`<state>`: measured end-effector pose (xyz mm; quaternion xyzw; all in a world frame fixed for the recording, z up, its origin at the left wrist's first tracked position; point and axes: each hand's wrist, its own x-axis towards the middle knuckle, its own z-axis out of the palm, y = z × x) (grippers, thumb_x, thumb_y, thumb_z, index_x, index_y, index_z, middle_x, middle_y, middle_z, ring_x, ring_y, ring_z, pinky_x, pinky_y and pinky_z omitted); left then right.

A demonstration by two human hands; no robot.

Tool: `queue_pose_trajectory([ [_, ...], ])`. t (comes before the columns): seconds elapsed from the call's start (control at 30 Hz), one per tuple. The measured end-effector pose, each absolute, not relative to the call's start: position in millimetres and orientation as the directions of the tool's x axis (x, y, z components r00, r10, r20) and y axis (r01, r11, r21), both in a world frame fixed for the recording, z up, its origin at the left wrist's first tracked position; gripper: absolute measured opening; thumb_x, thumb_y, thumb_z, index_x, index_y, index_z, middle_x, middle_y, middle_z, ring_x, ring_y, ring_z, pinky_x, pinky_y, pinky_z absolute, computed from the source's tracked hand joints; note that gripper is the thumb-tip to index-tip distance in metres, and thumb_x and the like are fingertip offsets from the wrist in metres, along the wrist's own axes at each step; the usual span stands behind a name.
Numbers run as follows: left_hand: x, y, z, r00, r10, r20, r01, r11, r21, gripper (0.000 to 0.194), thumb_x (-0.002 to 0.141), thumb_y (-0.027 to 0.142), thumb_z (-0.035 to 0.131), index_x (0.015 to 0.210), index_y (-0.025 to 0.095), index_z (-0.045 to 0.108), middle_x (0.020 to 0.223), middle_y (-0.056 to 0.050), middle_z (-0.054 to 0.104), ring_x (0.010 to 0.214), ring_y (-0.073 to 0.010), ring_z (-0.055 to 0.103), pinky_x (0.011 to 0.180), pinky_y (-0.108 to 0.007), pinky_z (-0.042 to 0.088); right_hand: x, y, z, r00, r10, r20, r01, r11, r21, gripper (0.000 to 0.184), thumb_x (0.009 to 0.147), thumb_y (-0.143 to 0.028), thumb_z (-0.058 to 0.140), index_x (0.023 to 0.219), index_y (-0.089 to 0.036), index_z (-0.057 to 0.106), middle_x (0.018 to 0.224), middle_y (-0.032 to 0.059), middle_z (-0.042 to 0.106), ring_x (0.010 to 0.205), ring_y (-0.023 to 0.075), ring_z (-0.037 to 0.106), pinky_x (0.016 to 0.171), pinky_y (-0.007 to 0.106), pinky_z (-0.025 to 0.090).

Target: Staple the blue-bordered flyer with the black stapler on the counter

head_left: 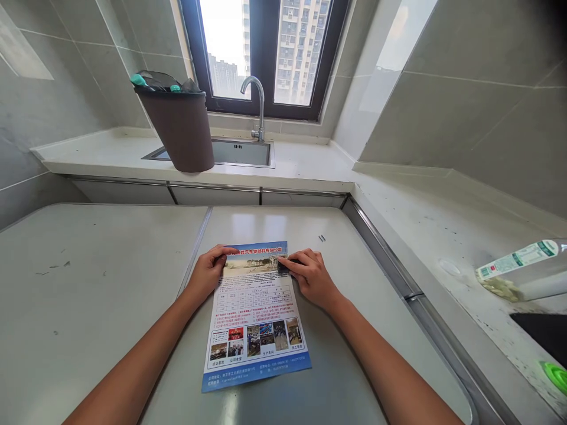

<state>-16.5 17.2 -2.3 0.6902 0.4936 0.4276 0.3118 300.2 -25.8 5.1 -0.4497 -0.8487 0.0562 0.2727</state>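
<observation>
A printed flyer (256,319) with a blue top and bottom band, red text and small photos lies flat on the grey surface (110,283) in front of me. My left hand (207,276) rests on the flyer's upper left corner, its fingers curled onto the paper edge. At the upper right part of the flyer, my right hand (312,277) pinches a small dark object (283,265) against the sheet. I cannot make out what that object is.
A brown bin (179,121) with a dark bag stands on the white counter beside the sink (241,152) and tap (257,106) under the window. A plastic bottle (522,268) lies on the right counter. A green item (556,375) sits at the right edge.
</observation>
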Motion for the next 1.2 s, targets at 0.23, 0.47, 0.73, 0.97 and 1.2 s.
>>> queue_pose_trajectory([
  [0.23,-16.1,17.0,-3.3,0.156,0.95,0.272,0.382,-0.312,0.87,0.032,0.095,0.036,0.051,0.104,0.021,0.078,0.111,-0.007,0.073,0.101,-0.0237,0.068,0.089,-0.034,0.053,298.3,-26.7,5.7,-0.451,0.804,0.388,0.753,0.576,-0.318,0.054,0.096,-0.006,0.048,0.14,-0.033,0.063,0.121,0.0073,0.069,0.109,0.0249,0.052,0.094,0.044,0.034],
  [0.47,-15.2,15.8,-1.1,0.15,0.952,0.267,0.384,-0.305,0.872,0.031,0.095,0.036,0.052,0.103,0.021,0.078,0.114,-0.008,0.073,0.106,-0.0248,0.067,0.093,-0.036,0.051,294.9,-27.9,8.3,-0.446,0.826,0.344,0.784,0.546,-0.295,0.061,0.092,-0.001,0.048,0.141,-0.034,0.062,0.117,0.0079,0.067,0.108,0.0257,0.05,0.093,0.044,0.034],
  [0.73,-15.8,17.8,-3.4,0.15,0.954,0.26,0.397,-0.298,0.868,0.032,0.095,0.036,0.051,0.104,0.021,0.078,0.113,-0.008,0.073,0.105,-0.0254,0.067,0.09,-0.036,0.053,284.1,-33.1,8.4,-0.397,0.866,0.305,0.858,0.468,-0.213,0.074,0.083,0.005,0.051,0.14,-0.041,0.061,0.116,0.0084,0.062,0.108,0.0281,0.047,0.097,0.049,0.031],
  [0.97,-15.2,17.0,-4.0,0.146,0.952,0.27,0.403,-0.306,0.862,0.032,0.094,0.035,0.05,0.103,0.021,0.078,0.113,-0.008,0.074,0.104,-0.0248,0.068,0.092,-0.037,0.052,268.5,-39.0,8.8,-0.365,0.888,0.28,0.896,0.416,-0.153,0.072,0.076,0.005,0.055,0.132,-0.038,0.065,0.119,0.0108,0.061,0.112,0.0315,0.047,0.104,0.059,0.025],
  [1.2,-15.7,19.0,-5.6,0.203,0.927,0.317,0.501,-0.376,0.779,0.033,0.093,0.026,0.047,0.105,0.022,0.077,0.12,-0.008,0.072,0.113,-0.026,0.066,0.1,-0.039,0.051,285.0,-36.4,13.2,-0.418,0.86,0.292,0.85,0.484,-0.208,0.071,0.086,0.002,0.05,0.145,-0.037,0.053,0.122,0.0093,0.063,0.114,0.0277,0.051,0.099,0.046,0.035],
])
